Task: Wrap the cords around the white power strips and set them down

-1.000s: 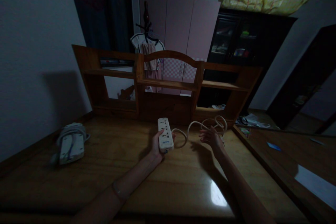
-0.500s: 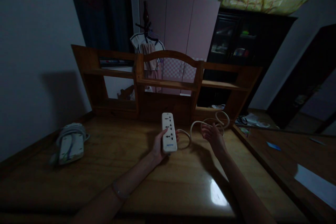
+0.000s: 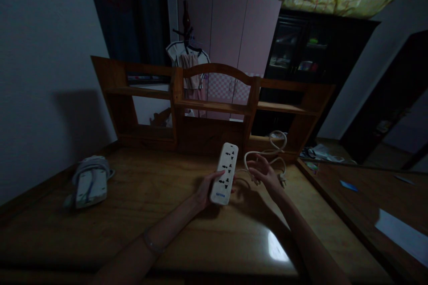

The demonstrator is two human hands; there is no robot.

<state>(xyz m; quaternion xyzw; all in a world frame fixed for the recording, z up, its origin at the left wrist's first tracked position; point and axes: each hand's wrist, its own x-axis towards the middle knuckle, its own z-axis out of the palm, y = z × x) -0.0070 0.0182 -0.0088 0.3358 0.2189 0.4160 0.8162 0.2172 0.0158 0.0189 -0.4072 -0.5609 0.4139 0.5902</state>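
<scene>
A white power strip with three sets of sockets is held up over the desk, tilted to the right at its top. My left hand is closed round it, the thumb lying on its socket face. To the right, my right hand has its fingers curled at the strip's white cord, which loops up past the fingertips. Behind the wrist hangs the cord's plug. On the left of the desk lies another white power strip with its cord wound at the far end.
The wooden desk backs onto a low wooden shelf rack. A wall borders the left side. At right, a lower brown surface holds a blue card and a white paper sheet.
The power strip has moved right and now tilts, its top leaning rightward. My right hand has come slightly left and nearer the strip. The cord loops have shifted, and the plug now shows.
</scene>
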